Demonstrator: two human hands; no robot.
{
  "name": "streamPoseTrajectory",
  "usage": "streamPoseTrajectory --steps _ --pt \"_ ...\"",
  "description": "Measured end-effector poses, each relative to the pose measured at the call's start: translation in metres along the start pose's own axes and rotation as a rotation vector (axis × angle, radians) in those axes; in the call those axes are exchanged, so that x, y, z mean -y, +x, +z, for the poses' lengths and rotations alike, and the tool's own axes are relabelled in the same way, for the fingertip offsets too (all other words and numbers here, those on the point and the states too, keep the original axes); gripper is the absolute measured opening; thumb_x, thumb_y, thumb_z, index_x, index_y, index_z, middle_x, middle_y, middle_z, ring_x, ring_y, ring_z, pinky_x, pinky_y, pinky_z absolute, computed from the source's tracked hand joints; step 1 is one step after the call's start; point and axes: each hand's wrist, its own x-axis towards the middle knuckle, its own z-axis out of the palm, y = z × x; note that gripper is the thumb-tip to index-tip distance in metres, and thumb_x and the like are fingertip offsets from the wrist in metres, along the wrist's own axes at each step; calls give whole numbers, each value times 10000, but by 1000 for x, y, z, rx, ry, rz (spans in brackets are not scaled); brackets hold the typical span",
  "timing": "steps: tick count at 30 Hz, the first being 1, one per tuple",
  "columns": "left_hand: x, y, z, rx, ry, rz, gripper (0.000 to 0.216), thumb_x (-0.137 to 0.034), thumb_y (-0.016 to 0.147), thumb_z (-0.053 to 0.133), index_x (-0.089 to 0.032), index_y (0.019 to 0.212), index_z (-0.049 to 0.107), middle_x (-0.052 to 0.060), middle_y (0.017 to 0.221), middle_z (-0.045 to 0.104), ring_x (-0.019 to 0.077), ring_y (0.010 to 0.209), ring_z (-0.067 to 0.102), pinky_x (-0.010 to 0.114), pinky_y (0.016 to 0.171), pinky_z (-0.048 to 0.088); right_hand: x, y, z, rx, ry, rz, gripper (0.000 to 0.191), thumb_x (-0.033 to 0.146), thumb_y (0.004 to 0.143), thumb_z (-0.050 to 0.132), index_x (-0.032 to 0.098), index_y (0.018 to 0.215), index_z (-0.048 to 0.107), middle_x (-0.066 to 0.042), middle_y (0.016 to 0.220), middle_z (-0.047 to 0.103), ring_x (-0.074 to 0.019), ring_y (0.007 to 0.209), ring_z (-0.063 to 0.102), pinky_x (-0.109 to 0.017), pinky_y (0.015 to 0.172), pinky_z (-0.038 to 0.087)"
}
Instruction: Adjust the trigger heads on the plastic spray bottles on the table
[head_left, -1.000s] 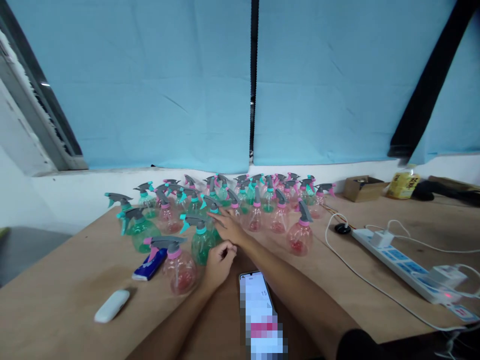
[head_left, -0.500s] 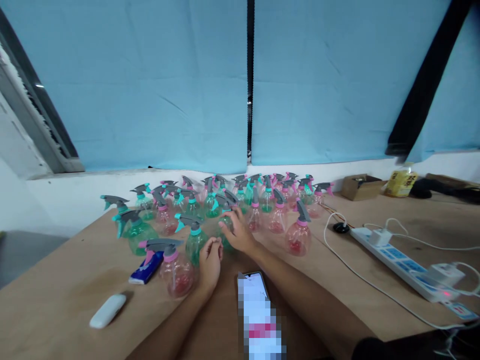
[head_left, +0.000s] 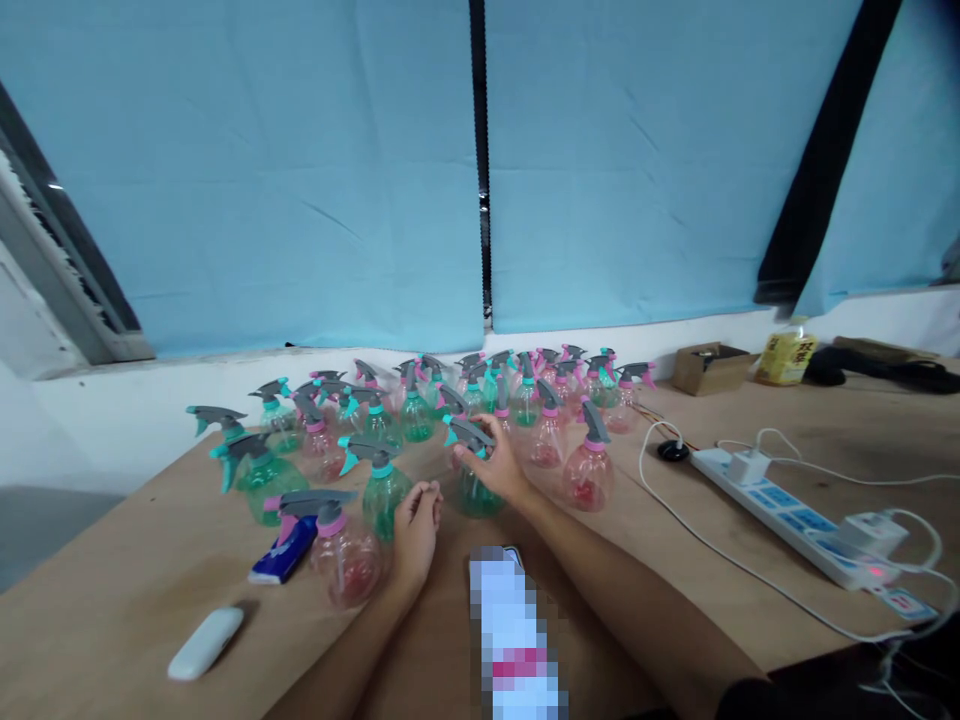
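Observation:
My right hand (head_left: 501, 468) grips a green spray bottle (head_left: 471, 482) by its neck, under its grey and teal trigger head, near the front of a crowd of bottles. My left hand (head_left: 415, 530) rests on the wooden table (head_left: 135, 590) with its fingers loosely curled, holding nothing, beside a pink spray bottle (head_left: 341, 550) and another green spray bottle (head_left: 382, 488). Several more pink and green spray bottles (head_left: 525, 400) stand behind, toward the wall.
A phone (head_left: 517, 630) lies between my forearms. A white oblong object (head_left: 205, 643) and a blue packet (head_left: 283, 550) lie at front left. On the right are a power strip (head_left: 795, 515) with cables, a cardboard box (head_left: 709, 368) and a yellow bottle (head_left: 784, 355).
My right hand reached among the bottles, closed on a green one and drew it toward me. My left hand slid slightly toward it. The view shifted left.

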Motion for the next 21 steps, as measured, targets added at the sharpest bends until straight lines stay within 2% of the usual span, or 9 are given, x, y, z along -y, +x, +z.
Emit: streamPoseTrajectory --steps 2,6,9,11,15,18,21 --pt "1 0 0 29 -15 -30 348 -502 800 590 -198 658 500 -79 527 342 79 459 306 196 434 219 5 5 -4 99 6 10 458 250 767 670 228 1205 535 -24 962 610 -161 853 570 -285 792 467" --pt "4 0 2 97 -20 -76 377 -529 783 607 -195 651 494 -92 502 314 68 438 264 193 427 196 9 15 -12 245 55 83 246 186 721 594 216 956 659 11 792 612 -150 746 561 -283 744 464" --pt "7 0 2 158 9 -106 371 -528 795 591 -196 660 495 -93 498 324 69 436 259 194 428 188 11 19 -16 424 219 174 262 172 695 557 218 921 679 15 736 632 -149 703 593 -293 730 477" --pt "9 1 3 242 68 -134 369 -527 802 577 -195 660 507 -90 494 333 73 439 272 196 431 185 13 21 -17 504 293 209 287 171 684 534 211 924 687 11 710 644 -146 669 600 -289 702 481" --pt "12 4 2 415 208 -158 388 -550 816 541 -190 671 542 -72 496 392 87 452 330 203 446 220 16 21 -14 462 337 236 314 184 632 523 192 896 692 6 710 657 -131 604 575 -260 613 456" --pt "13 5 2 439 221 -158 394 -560 820 514 -195 673 532 -70 505 409 92 449 346 210 453 241 14 20 -12 423 363 271 307 202 612 523 182 866 695 0 714 660 -129 592 569 -257 589 447" --pt "14 5 1 453 218 -156 384 -550 818 512 -196 670 531 -69 513 414 97 451 358 214 455 249 12 21 -12 420 356 238 293 211 616 521 185 847 699 4 691 658 -131 580 572 -262 595 448"
